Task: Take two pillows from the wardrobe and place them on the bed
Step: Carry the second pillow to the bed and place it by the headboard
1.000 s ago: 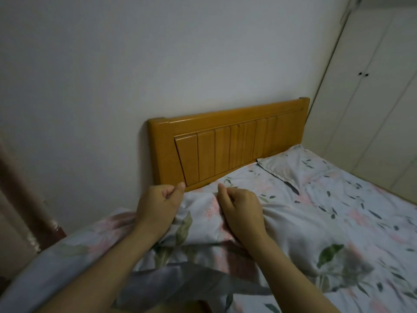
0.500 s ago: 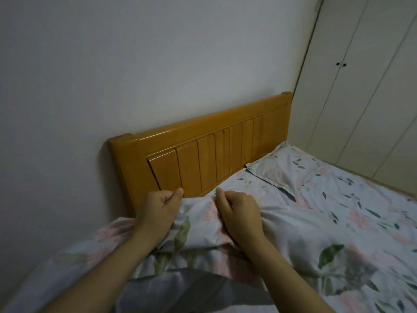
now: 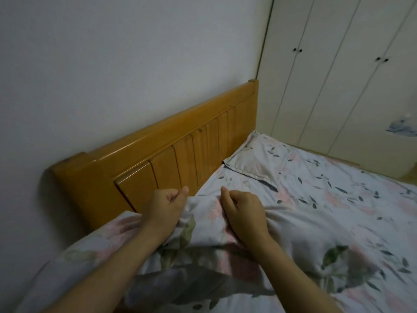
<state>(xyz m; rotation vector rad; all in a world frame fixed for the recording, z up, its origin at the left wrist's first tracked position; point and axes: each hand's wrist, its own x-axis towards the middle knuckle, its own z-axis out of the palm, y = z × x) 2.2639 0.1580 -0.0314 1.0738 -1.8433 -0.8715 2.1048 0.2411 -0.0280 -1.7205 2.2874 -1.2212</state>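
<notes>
A floral pillow [image 3: 203, 222] lies at the near end of the bed [image 3: 338, 199], up against the wooden headboard [image 3: 180, 141]. My left hand [image 3: 165, 208] and my right hand [image 3: 242, 213] each grip its top edge, fingers curled into the fabric, about a hand's width apart. A second floral pillow [image 3: 255, 159] lies flat at the far end of the headboard, beside the wardrobe [image 3: 338, 75]. The wardrobe's white doors are closed.
A plain wall runs behind the headboard. The wardrobe stands along the far side of the bed. A floral sheet covers the mattress to the right of my hands. A patterned cloth [image 3: 401, 128] shows at the wardrobe's right edge.
My view has swung right, showing more of the wardrobe. Both hands keep their grip, and the pillow has shifted slightly right along the headboard.
</notes>
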